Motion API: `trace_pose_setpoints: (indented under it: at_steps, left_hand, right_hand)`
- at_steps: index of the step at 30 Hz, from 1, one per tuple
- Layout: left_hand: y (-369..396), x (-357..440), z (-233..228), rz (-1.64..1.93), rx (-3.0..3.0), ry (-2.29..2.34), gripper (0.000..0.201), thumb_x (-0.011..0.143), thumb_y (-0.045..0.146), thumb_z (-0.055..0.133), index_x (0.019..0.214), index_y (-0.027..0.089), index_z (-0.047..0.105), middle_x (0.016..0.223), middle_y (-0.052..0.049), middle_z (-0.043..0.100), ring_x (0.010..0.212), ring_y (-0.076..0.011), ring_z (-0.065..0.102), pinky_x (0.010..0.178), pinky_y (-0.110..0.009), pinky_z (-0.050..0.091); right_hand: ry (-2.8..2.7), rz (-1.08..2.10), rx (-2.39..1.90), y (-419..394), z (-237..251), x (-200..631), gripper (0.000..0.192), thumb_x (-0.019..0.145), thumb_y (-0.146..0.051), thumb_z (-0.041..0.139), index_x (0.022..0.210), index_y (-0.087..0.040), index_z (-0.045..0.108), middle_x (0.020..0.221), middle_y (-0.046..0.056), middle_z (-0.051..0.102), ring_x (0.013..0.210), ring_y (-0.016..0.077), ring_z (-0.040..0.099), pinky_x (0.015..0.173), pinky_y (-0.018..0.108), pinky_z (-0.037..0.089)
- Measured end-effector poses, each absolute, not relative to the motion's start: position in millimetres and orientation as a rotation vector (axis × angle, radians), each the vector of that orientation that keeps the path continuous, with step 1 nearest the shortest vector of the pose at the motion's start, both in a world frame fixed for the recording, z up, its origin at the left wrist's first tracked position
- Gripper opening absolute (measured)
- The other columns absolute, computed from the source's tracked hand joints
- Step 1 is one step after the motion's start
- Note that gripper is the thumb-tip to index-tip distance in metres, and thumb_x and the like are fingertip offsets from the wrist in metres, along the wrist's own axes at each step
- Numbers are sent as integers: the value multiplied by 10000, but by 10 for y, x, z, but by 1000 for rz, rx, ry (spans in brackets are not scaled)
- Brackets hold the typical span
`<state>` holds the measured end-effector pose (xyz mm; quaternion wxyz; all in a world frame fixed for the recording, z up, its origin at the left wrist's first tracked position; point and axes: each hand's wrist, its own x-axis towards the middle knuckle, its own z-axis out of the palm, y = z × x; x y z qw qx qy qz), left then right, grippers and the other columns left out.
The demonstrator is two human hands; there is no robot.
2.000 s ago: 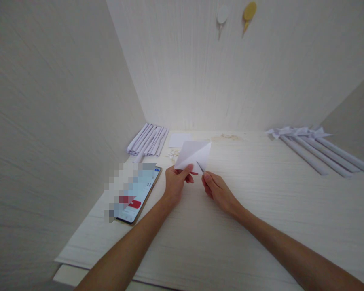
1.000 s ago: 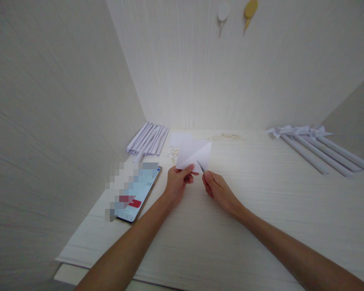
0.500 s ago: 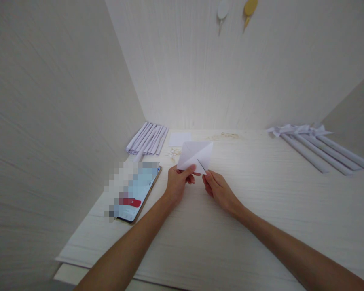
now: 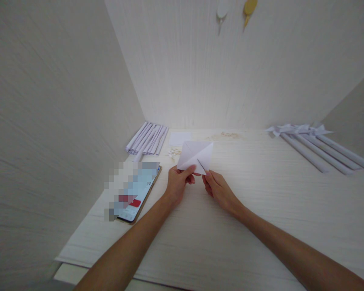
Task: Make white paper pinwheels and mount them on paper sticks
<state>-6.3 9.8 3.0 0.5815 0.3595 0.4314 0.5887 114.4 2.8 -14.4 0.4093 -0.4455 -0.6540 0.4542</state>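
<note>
A square of white paper (image 4: 195, 154) with diagonal creases is held up just over the table. Near its lower right corner a slit runs inward, opening a narrow dark gap. My left hand (image 4: 178, 182) pinches the lower left edge, its thumb lying on top of the sheet and the other fingers curled beneath. At the lower right corner, the thumb and fingers of my right hand (image 4: 216, 186) are closed on the paper beside the slit. Part of the fingers of both hands is hidden.
Left of my hands lies a phone (image 4: 145, 192), partly blurred out. Several rolled paper tubes (image 4: 148, 137) sit behind it, near a flat white sheet (image 4: 180, 138) and small scraps (image 4: 173, 153). Paper pinwheels on sticks (image 4: 309, 147) lie at right. Two hooks (image 4: 249, 10) hang on the wall.
The paper is turned very slightly and its slit gap looks a little wider. Both hands keep nearly the same place and grip.
</note>
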Motion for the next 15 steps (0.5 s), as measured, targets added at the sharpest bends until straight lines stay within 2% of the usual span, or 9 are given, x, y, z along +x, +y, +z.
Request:
trace_pose_setpoints:
  at_steps: [10, 15]
  left_hand:
    - [99, -67, 23, 1351, 851, 1021, 194, 554, 265, 649, 539, 101, 545, 469, -13, 580, 331, -42, 395, 371, -200, 296]
    - [121, -93, 16, 1360, 916, 1076, 218, 565, 301, 644, 630, 116, 548, 491, 8, 563, 356, -68, 448, 380, -199, 312]
  right_hand:
    - [-1645, 1142, -1134, 26, -142, 1143, 380, 817, -485, 262, 580, -199, 339, 478, -50, 309, 405, 84, 278, 380, 221, 231]
    - [-1642, 1131, -1134, 23, -130, 1143, 372, 820, -470, 262, 576, -200, 340, 488, -46, 320, 404, 86, 285, 381, 222, 232]
